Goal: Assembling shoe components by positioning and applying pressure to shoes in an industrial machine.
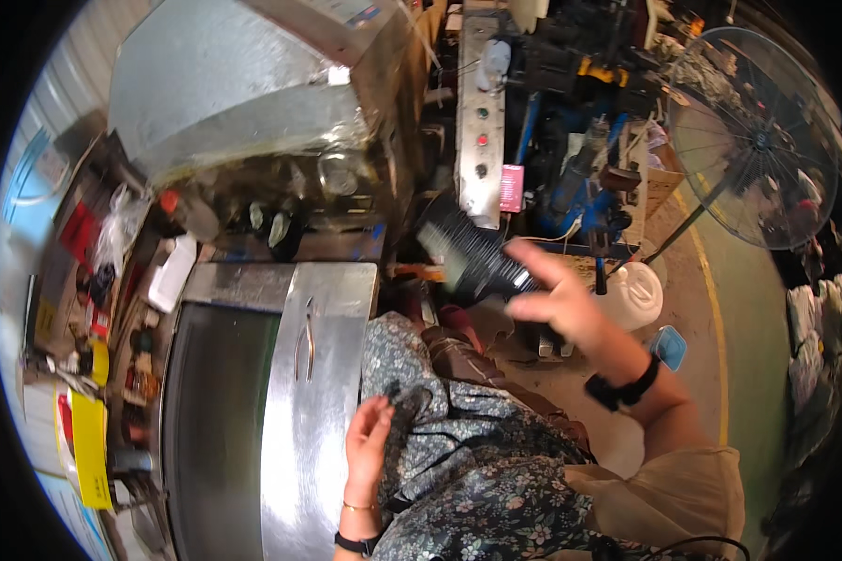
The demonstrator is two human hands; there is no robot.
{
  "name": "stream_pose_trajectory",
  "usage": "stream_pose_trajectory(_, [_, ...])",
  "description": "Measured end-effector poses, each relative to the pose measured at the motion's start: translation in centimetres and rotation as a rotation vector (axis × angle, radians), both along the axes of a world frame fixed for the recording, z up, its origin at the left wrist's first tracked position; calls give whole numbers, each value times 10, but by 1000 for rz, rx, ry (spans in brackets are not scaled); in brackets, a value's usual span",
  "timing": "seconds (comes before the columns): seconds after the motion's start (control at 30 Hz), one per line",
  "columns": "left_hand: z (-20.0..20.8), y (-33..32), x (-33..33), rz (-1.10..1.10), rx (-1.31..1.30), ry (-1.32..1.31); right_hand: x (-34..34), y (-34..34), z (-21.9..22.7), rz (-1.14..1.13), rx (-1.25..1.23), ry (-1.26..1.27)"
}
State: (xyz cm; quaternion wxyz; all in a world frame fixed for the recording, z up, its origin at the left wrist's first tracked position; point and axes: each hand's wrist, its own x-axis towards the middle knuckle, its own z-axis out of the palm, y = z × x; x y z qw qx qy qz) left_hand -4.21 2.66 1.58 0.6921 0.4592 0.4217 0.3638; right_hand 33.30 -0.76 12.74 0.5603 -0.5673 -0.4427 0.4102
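My right hand (566, 304), with a black band on its wrist, reaches out in front of me. Its thumb and fingers grip the end of a black ribbed piece (485, 257), blurred by motion, whose exact kind I cannot make out. The piece tilts up and to the left, away from the hand. Low on the left, my left hand (370, 439) is beside the flowered apron (496, 458) on my lap, close to the metal cabinet. Its fingers are curled together, and whatever they hold, if anything, is too small to name.
At my left stands a steel cabinet (318, 430) with a handle and a dark panel. Behind it is a large metal housing (243, 84). A control strip (482, 103) with buttons and machinery lies ahead. On the right are a white jug (634, 294), a blue container (668, 347) and a fan (758, 140).
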Motion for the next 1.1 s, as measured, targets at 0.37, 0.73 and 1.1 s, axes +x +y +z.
stream_pose_trajectory(0.37, [-40,-7,-7,216,-244,67,273,38,101,-868,-149,-1052])
stream_pose_trajectory(0.73, [-40,-14,-8,269,-257,24,255,62,116,-714,-559,-1245])
stream_pose_trajectory(1.1, [-34,-6,12,245,-245,98,281,53,135,-552,-549,-1086])
